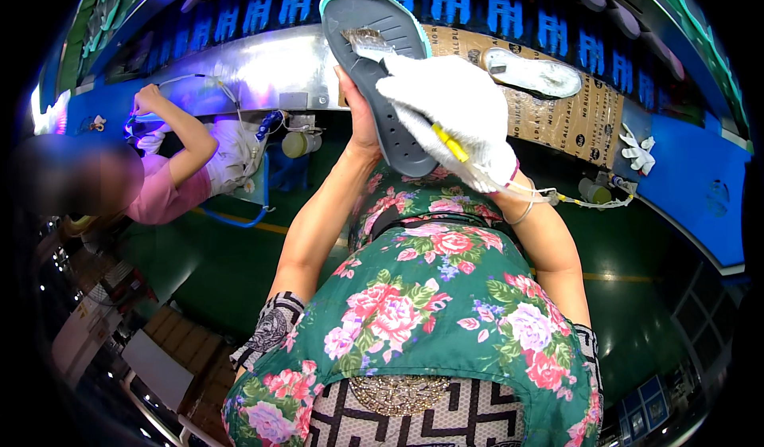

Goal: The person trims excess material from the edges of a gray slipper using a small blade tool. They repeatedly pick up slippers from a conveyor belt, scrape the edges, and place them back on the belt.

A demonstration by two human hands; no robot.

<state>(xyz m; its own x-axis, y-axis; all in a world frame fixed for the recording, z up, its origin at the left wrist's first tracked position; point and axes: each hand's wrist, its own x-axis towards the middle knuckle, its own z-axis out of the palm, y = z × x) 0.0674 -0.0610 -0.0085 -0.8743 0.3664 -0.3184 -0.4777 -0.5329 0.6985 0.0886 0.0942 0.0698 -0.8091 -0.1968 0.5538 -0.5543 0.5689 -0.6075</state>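
My bare left hand (362, 118) is closed on the edge of a dark grey shoe sole (386, 124) with a teal rim, tilted up in front of me. The fingers behind the sole are hidden. In a white knitted glove, my right hand (455, 101) is wrapped round a brush (368, 44) with flat, pale bristles. Those bristles lie against the inner face of the sole, near its wide upper end. A yellow fitting (450, 143) on a thin clear tube (549, 195) shows against the glove; the brush's handle is mostly hidden by it.
A whitish shoe sole (533, 74) lies on brown cardboard (557, 121) beyond my right hand. A conveyor (454, 5) with blue-lit slats runs across the back. One white glove (637, 152) rests on the blue tabletop (688, 176). At left, a co-worker in pink (171, 184) sits by the bench.
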